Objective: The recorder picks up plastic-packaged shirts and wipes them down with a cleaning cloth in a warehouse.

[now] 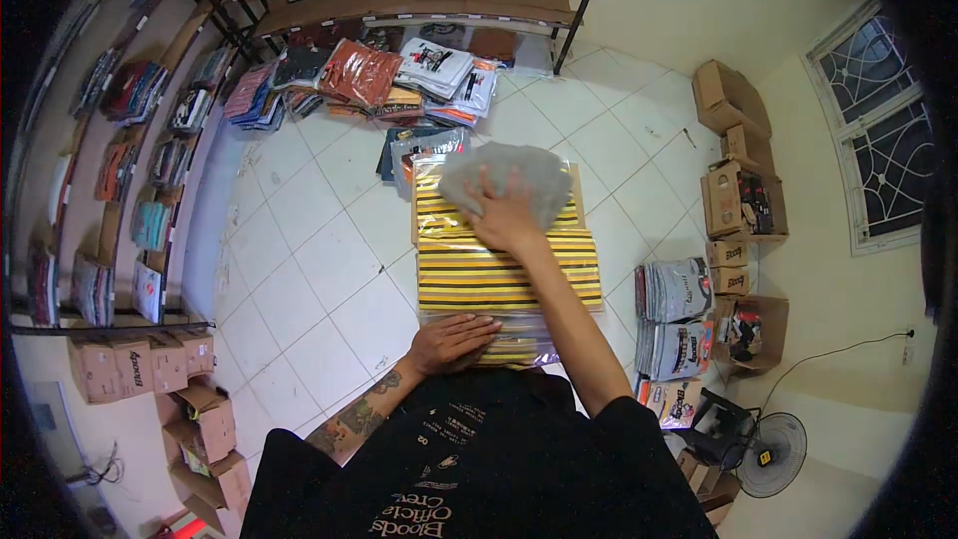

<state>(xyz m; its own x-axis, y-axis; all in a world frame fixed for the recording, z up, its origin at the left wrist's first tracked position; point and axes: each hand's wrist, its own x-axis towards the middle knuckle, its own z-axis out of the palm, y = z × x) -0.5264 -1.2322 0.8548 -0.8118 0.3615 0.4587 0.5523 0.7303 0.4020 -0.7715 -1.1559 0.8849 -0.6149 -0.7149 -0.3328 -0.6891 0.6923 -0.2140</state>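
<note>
In front of me lie yellow-and-black striped garments (pixel 509 274), folded flat, with clear plastic along the near part. My right hand (pixel 504 215) reaches to the far end, fingers spread and pressed flat onto a grey cloth (pixel 539 175). Motion blurs that cloth, which covers part of the far stripes. Brown cardboard (pixel 580 190) shows along the far right edge beneath. My left hand (pixel 454 342) rests flat on the near plastic, fingers stretched out side by side.
Piles of bagged folded clothes (pixel 364 75) stand beyond, under a shelf rack (pixel 419 5). Shelves of clothes (pixel 130 140) line the left wall. At right are stacked bagged shirts (pixel 679 314), cardboard boxes (pixel 743 200) and a fan (pixel 768 454). White tiles (pixel 309 250) cover the floor.
</note>
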